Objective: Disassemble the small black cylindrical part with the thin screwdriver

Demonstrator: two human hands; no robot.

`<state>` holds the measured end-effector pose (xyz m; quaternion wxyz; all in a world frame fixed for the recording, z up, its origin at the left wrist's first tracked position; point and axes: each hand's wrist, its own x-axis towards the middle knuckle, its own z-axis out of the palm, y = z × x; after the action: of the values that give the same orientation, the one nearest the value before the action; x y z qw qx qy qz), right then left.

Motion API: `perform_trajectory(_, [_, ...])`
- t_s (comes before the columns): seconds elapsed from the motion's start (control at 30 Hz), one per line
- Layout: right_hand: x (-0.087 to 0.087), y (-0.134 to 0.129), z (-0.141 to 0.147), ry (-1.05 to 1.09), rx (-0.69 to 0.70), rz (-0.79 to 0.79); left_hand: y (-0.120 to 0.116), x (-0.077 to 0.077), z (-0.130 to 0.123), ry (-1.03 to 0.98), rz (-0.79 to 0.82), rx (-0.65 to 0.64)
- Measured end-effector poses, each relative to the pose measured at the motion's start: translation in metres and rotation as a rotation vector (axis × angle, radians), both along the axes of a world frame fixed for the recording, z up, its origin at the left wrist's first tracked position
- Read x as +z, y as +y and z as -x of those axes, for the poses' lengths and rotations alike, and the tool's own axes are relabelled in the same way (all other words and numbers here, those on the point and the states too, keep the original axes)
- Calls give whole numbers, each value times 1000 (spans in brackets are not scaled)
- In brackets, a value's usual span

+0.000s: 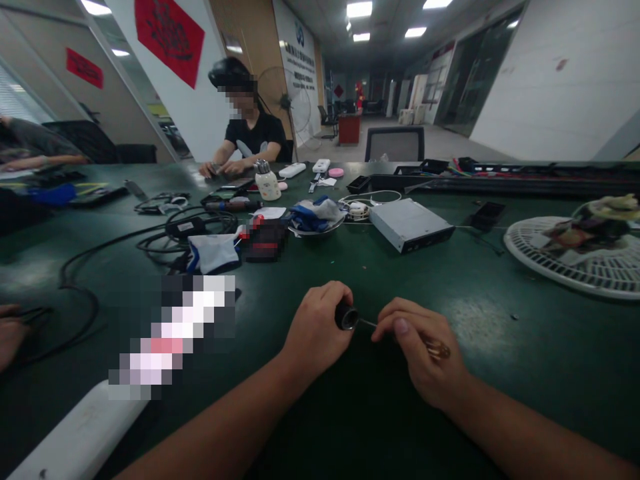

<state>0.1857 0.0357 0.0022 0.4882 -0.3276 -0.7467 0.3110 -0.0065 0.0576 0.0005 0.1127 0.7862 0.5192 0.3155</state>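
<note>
My left hand (pixel 320 327) is closed around a small black cylindrical part (pixel 346 316), whose round, ringed end faces me. What the rest of that part looks like is hidden by my fingers. In my right hand (pixel 425 347) is a screwdriver (pixel 439 349) with an amber, see-through handle. Its thin metal shaft points left, and the tip lies close to the black part; I cannot tell whether they touch. Both hands are above the dark green table (pixel 370 413).
Left of my arm lies a long white object (pixel 75 433), partly blurred out. Beyond my hands are a grey disc drive (pixel 411 223), a bowl with cloth (pixel 316 217), black cables (pixel 193 227) and a white basket (pixel 540 257). A person (pixel 250 133) sits across the table; another's hand (pixel 11 333) is at left.
</note>
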Motion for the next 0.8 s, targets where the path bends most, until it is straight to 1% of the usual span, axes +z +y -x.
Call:
perform_trajectory(0.07, [0,0,-1,8,-22,0,0,0,0,-1,0,-3])
perform_trajectory(0.1, [1,0,-1,12,-8,-4,0,1,0,0,1,0])
perform_trajectory(0.27, [3,-1,-1,7,137,-16,1,0,1,-5,-7,-3])
perform_trajectory(0.33, [2,-2,0,-7,117,-17,1,-1,1,-5,-14,-5])
perform_trajectory(0.47, [0,-1,0,16,10,-38,1,-1,0,-1,-1,-15])
perform_trajectory(0.53, [0,-1,0,34,24,-62,1,-1,0,0,3,-14])
perform_trajectory(0.63, [1,-1,0,13,139,-56,0,-1,0,0,1,-3])
perform_trajectory(0.7, [1,-1,1,-2,181,-41,0,-1,0,-3,2,0])
perform_trajectory(0.73, [0,-1,1,-4,173,-38,0,-1,0,-3,2,-3])
perform_trajectory(0.8, [-2,-1,1,6,104,-46,0,-1,0,-1,3,-13])
